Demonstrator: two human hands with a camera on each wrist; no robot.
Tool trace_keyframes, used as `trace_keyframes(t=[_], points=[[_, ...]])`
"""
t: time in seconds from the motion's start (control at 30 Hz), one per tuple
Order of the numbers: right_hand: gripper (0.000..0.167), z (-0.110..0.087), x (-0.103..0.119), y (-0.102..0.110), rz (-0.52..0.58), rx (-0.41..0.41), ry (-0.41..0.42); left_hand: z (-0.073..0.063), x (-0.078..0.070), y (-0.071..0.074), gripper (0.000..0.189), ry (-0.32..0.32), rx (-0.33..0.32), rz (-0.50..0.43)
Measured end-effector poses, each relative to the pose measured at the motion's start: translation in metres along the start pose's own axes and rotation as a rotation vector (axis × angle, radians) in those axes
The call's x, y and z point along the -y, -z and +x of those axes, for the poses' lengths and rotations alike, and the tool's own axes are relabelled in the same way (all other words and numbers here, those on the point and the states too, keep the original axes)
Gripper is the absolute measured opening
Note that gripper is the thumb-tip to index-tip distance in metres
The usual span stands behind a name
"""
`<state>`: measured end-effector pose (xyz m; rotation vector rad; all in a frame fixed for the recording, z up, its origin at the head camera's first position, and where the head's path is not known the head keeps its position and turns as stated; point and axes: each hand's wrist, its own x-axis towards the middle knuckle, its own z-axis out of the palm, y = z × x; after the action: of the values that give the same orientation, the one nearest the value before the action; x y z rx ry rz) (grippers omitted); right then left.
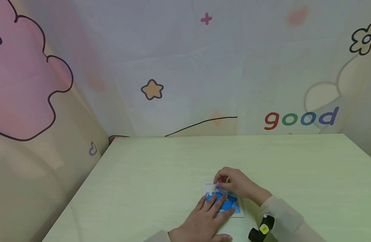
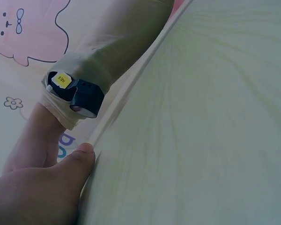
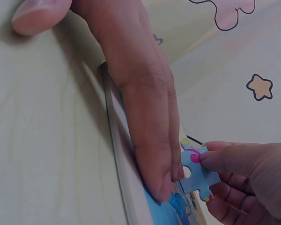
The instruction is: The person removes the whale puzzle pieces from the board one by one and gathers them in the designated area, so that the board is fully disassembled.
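Currently your right hand pinches a jigsaw piece between thumb and fingers, tilted at the far edge of the puzzle board; whether it touches the board, you can't tell. Your left hand lies flat, fingers spread over the board's near part. Pressed down at that tilt, the piece's knob could catch and bend; uneven left-hand pressure could skid the board across the table.

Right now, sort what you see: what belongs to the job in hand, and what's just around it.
Part of the job: puzzle piece, pinched by the right hand; puzzle board, touched by the left hand; table, beneath.

Just around: wrist camera; printed backdrop, with its star.
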<state>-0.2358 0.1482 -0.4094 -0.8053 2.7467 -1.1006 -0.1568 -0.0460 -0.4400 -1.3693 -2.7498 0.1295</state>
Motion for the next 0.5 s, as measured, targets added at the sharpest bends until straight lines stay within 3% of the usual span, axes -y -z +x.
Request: trace_keyframes(t=[0.33,0.5], points=[[0.006,-0.002,0.005,0.014,-0.008,0.013,0.004,0.001,-0.001,-0.003,0.065,-0.002,-0.037,0.068],[0.006,-0.004,0.01,0.025,-0.034,0.0,0.009,0.001,-0.001,-0.002,0.065,0.003,-0.02,0.023]])
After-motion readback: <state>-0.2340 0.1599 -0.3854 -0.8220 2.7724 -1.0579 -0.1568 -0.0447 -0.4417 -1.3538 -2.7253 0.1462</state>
